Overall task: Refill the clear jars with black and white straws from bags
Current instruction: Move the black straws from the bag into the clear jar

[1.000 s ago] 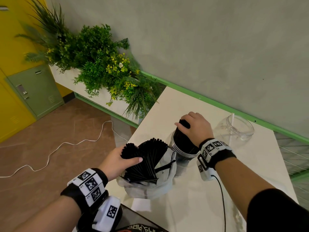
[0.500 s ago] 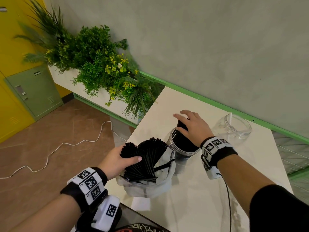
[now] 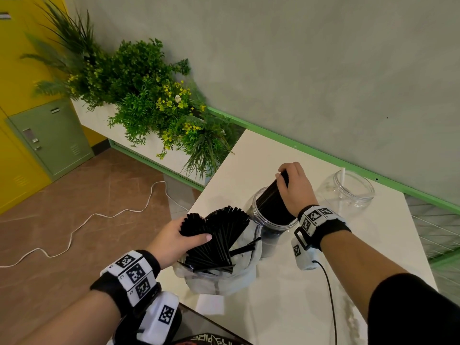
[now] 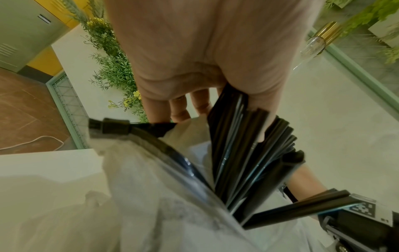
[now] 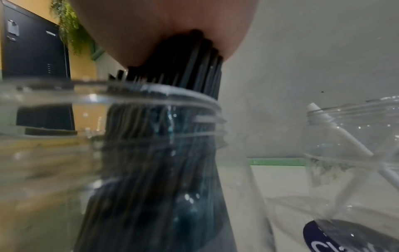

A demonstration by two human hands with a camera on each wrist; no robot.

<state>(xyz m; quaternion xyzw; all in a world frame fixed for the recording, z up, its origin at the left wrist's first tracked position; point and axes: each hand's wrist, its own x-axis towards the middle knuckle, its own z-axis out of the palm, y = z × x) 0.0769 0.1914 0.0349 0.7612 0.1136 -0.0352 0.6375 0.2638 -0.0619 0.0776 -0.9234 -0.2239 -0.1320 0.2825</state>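
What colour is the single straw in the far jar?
White; the straw shows best in the right wrist view.

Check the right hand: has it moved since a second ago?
Yes. The right hand has shifted along the black straws towards the wall, farther past the jar rim.

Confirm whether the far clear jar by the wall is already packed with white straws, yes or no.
No: the far jar holds a single white straw leaning on its rim, and is otherwise see-through.

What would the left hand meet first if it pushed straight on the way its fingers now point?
Probably the fanned black straws in the bag: the left hand already grips a bunch of them, and more stand just beyond its thumb. Next in line looks like the straw-filled jar; depth is unclear.
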